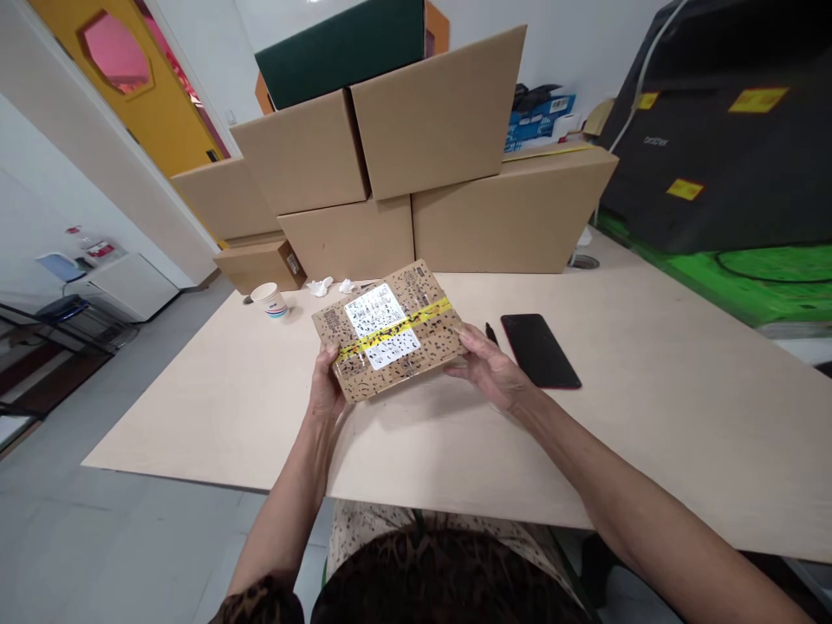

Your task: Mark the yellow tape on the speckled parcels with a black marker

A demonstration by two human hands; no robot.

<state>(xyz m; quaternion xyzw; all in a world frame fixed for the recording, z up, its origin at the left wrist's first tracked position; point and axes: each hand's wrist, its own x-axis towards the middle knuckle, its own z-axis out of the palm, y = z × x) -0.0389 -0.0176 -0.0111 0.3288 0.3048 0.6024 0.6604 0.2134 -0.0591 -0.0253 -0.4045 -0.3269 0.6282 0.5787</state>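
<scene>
Between my two hands I hold a flat cardboard box (432, 286), tilted above the table. Black specks cover its top, along with a white label (380, 325) and a strip of yellow tape (425, 314) across it. My left hand (325, 386) grips the left edge, thumb on top. At the right edge, my right hand (489, 364) pinches a corner, with the fingers partly hidden underneath. Just right of that hand lie a black pen (490, 333) and a black tablet with a red edge (541, 351).
Large cardboard boxes (442, 117) are stacked along the back of the table (656, 407), a dark green box (344, 48) on top. A paper cup (269, 300) and crumpled white tissues (321, 287) sit at the back left. A black-covered machine (721, 156) stands at the right.
</scene>
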